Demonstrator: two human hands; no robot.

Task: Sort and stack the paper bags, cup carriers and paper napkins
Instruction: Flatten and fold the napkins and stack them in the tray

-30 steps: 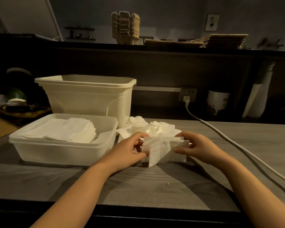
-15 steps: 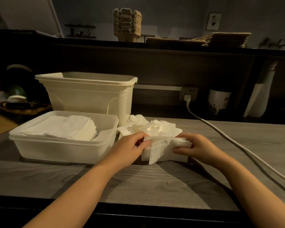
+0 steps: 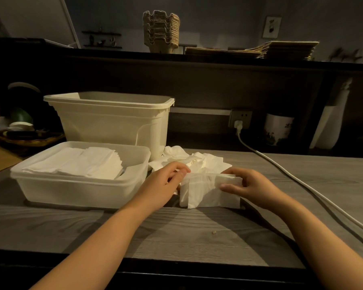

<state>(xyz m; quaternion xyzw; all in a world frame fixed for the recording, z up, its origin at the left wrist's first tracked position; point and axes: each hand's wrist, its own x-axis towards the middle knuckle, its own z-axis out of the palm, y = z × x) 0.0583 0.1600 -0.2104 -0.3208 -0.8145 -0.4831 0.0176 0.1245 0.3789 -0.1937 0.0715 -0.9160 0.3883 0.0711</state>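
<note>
A folded white paper napkin [image 3: 205, 191] stands on edge on the grey table, held between both hands. My left hand [image 3: 166, 183] pinches its left top corner. My right hand [image 3: 247, 185] grips its right end, thumb in front. Behind them lies a loose heap of crumpled napkins [image 3: 199, 160]. A shallow clear tray [image 3: 82, 191] to the left holds a flat stack of napkins [image 3: 80, 162]. On the high shelf stand a pile of cup carriers [image 3: 161, 31] and a flat stack of paper bags [image 3: 281, 50].
A tall cream plastic bin [image 3: 113, 122] stands behind the tray. A white power cable [image 3: 298, 181] runs from the wall socket [image 3: 240, 120] across the table's right side. A white jar [image 3: 278, 128] and a wicker basket [image 3: 29, 139] sit at the back.
The folded napkin has been pressed a little lower and flatter between the hands. My left fingers have shifted along its top left corner.
</note>
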